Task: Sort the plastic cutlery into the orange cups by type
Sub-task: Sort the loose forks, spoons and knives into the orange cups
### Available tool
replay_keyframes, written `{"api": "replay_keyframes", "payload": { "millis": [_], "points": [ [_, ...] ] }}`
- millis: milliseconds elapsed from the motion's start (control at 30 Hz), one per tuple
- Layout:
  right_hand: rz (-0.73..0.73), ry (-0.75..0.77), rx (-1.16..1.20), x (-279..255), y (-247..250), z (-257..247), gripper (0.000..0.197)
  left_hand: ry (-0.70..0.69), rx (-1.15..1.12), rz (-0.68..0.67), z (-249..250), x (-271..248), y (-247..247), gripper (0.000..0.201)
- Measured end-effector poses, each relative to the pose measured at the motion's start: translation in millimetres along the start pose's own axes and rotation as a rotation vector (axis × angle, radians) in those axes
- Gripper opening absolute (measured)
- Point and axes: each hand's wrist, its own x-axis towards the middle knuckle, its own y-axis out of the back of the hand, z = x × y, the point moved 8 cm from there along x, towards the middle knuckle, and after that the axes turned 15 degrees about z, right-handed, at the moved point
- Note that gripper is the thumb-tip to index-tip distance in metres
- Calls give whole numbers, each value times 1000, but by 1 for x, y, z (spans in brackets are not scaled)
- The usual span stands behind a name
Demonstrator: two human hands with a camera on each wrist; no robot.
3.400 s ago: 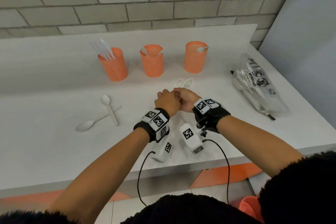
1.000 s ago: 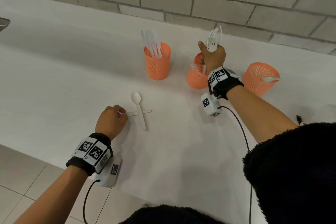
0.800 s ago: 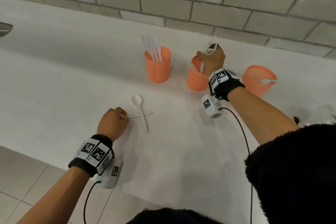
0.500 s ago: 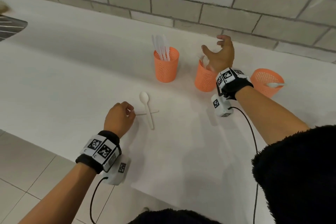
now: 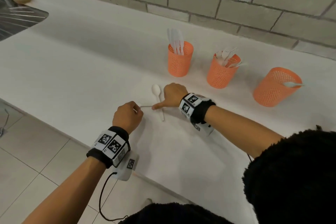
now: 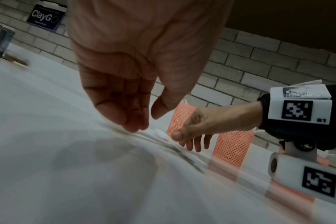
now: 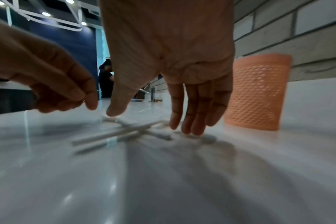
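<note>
Two white plastic spoons lie crossed on the white counter: one points away from me (image 5: 157, 96), the other lies sideways with its handle (image 5: 146, 106) showing. My left hand (image 5: 134, 111) has its fingers curled down on that spoon's bowl end, which is hidden. My right hand (image 5: 166, 99) hovers over the crossing with straight fingers, its thumb tip on the sideways handle. The wrist views show the left hand (image 6: 144, 122) and the right hand (image 7: 150, 119) over the blurred spoons (image 7: 125, 131). Three orange cups hold knives (image 5: 179, 60), forks (image 5: 222, 72) and one spoon (image 5: 276, 87).
A steel sink (image 5: 18, 18) with a tap (image 6: 1, 39) sits at the far left of the counter. The brick wall runs close behind the cups. The counter's front edge (image 5: 72, 140) drops to a tiled floor. A person (image 7: 105, 78) stands far off.
My right hand let the forks go into the middle cup, opened, and came down to the crossed spoons. My left hand stayed on the sideways spoon's bowl end.
</note>
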Motion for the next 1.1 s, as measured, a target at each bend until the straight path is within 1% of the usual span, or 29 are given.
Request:
{"api": "replay_keyframes", "payload": {
  "millis": [67,200,267,333,400,467,533,633,700,767,833,867,900,967,1033,1067,1100],
  "points": [
    [-10,23,13,-2,-11,-15,58,2,9,-2,-4,-3,2,17],
    [-29,12,116,1,-16,-32,47,7,17,-6,-12,-8,4,19],
    [-54,7,169,3,-19,-38,31,20,27,-19,-16,-10,2,18],
    [-67,-5,197,1,-21,-41,35,42,22,-45,-20,-11,-2,17],
    [-92,-18,211,-2,-24,-43,30,56,4,-87,-23,-12,-7,17],
    [-132,-72,244,-6,-28,-41,21,70,-43,-111,-24,-12,-12,18],
    [-144,-139,331,-11,-28,-36,23,128,-172,-132,-23,-10,-16,20],
    [-90,-226,538,-19,-23,-28,35,281,-472,-198,-14,-11,-25,22],
    [-49,-258,632,-31,-14,-23,33,354,-660,-249,-3,-11,-32,25],
    [-8,-294,699,-44,-7,-14,29,384,-776,-305,12,-12,-40,26],
    [72,-327,729,-56,2,0,31,370,-812,-339,31,-13,-48,22],
    [131,-349,725,-63,9,12,33,356,-818,-352,43,-15,-54,21],
    [172,-352,712,-68,14,19,34,348,-828,-350,51,-15,-57,21],
    [240,-389,684,-85,26,41,35,305,-833,-392,78,-20,-68,18],
    [301,-450,694,-105,36,65,35,230,-813,-446,109,-28,-79,11],
    [322,-486,689,-117,41,79,36,175,-791,-460,126,-30,-84,11],
    [334,-522,659,-132,44,92,38,109,-763,-464,144,-32,-87,15]
  ]
}}
